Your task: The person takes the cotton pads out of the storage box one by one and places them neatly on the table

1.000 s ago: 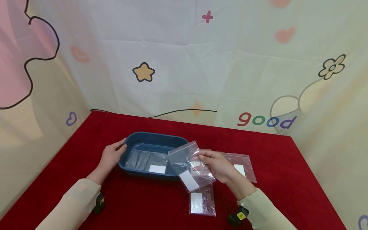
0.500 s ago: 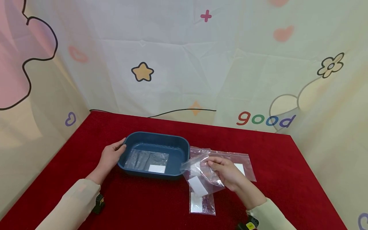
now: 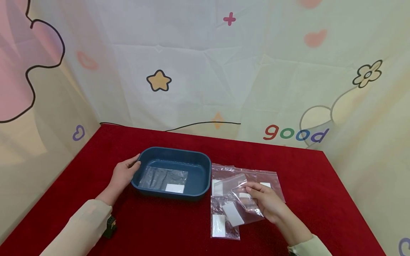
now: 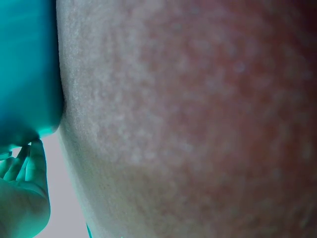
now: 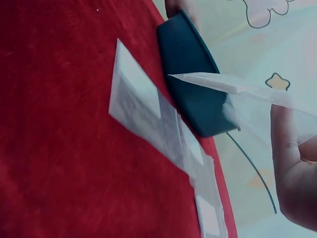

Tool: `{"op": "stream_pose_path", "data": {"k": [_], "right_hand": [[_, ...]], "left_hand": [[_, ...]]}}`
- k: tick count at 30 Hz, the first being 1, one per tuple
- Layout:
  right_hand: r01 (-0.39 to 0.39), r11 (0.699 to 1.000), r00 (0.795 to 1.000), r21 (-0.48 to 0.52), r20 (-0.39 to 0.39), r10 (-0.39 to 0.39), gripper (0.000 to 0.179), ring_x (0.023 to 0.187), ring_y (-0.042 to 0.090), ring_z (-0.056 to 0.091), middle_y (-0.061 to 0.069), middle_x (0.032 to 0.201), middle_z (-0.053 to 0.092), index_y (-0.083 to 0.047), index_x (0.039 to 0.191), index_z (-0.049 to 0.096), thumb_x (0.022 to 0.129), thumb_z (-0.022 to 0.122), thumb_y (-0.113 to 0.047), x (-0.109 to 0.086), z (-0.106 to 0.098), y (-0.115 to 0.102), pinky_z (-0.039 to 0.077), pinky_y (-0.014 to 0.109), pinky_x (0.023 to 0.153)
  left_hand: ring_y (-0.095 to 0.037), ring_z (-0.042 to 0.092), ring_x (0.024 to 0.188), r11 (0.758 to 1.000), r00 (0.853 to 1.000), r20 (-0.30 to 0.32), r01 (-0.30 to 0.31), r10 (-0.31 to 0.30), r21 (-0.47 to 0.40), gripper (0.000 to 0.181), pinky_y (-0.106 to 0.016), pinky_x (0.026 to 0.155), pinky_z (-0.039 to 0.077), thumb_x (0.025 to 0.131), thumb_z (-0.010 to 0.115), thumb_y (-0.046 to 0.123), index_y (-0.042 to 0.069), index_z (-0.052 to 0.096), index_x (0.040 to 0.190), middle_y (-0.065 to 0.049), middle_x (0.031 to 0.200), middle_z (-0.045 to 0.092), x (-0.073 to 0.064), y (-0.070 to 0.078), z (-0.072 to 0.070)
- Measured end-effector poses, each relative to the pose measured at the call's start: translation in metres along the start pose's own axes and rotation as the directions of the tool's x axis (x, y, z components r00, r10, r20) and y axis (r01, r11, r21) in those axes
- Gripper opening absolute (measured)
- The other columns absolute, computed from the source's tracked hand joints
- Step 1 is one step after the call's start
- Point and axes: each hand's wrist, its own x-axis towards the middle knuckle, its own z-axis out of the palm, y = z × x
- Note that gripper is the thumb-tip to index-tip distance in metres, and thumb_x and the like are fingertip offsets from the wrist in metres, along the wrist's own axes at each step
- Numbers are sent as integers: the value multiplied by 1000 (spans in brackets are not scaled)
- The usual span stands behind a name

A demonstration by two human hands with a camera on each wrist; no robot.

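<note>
At the left end of a dark blue plastic tub, my left hand grips the rim between thumb and fingers. A clear zip bag with a white label lies flat inside the tub. My right hand pinches another clear zip bag between thumb and fingertips, tilted above the table to the right of the tub. In the right wrist view this held bag is seen edge-on in front of the tub. The left wrist view is mostly filled by blurred skin, with fingers against the tub.
More clear zip bags with white labels lie on the red cloth right of the tub: a near bag, one beside the tub, and one at the far right. A printed curtain stands behind the table.
My right hand has moved right and toward me with the zip bag, away from the tub's edge to over the bags on the cloth. My left hand and the tub stay put.
</note>
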Motion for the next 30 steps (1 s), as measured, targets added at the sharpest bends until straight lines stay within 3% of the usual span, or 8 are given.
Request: {"op": "stream_pose_path", "data": {"k": [7, 12, 21, 25, 30], "right_hand": [[-71, 994, 997, 81, 36, 68, 35, 85, 0, 68, -16, 101, 67, -33, 102, 72, 108, 46, -12, -8, -9, 9, 64, 26, 74], [-106, 985, 994, 134, 45, 101, 32, 84, 1, 68, -14, 98, 65, -30, 103, 71, 108, 46, -11, -12, -10, 17, 64, 25, 75], [-148, 971, 989, 185, 43, 143, 30, 88, 4, 76, -15, 101, 77, -25, 100, 69, 109, 44, -10, -19, -11, 28, 63, 23, 72], [-161, 977, 987, 139, 27, 159, 28, 86, 3, 75, -14, 98, 77, -24, 100, 69, 108, 46, -11, -25, -17, 31, 63, 23, 72], [-195, 981, 978, -25, -82, 192, 20, 79, 4, 68, -11, 91, 66, -22, 100, 68, 107, 50, -17, -31, -24, 32, 61, 23, 69]], "left_hand": [[-40, 34, 153, 1000, 1000, 3, 3, -3, -1, 53, -55, 122, 37, 108, 48, 22, 8, 36, 158, -21, 163, 37, -1, 0, -1], [-40, 34, 153, 1000, 1000, 9, 2, -2, -8, 53, -55, 122, 37, 108, 48, 21, 8, 36, 158, -21, 163, 36, -2, 0, 0], [-39, 35, 153, 1000, 1000, 6, -8, 8, -9, 52, -54, 122, 37, 108, 48, 22, 8, 38, 157, -20, 162, 39, -1, 1, 0], [-39, 34, 153, 1000, 1000, 9, -7, 7, -11, 52, -54, 123, 37, 108, 48, 22, 8, 37, 157, -20, 162, 38, -2, 1, 0], [-39, 33, 153, 1000, 1000, 15, -5, 5, -15, 53, -55, 123, 36, 109, 48, 22, 8, 36, 158, -20, 163, 37, -2, 1, -1]]}}
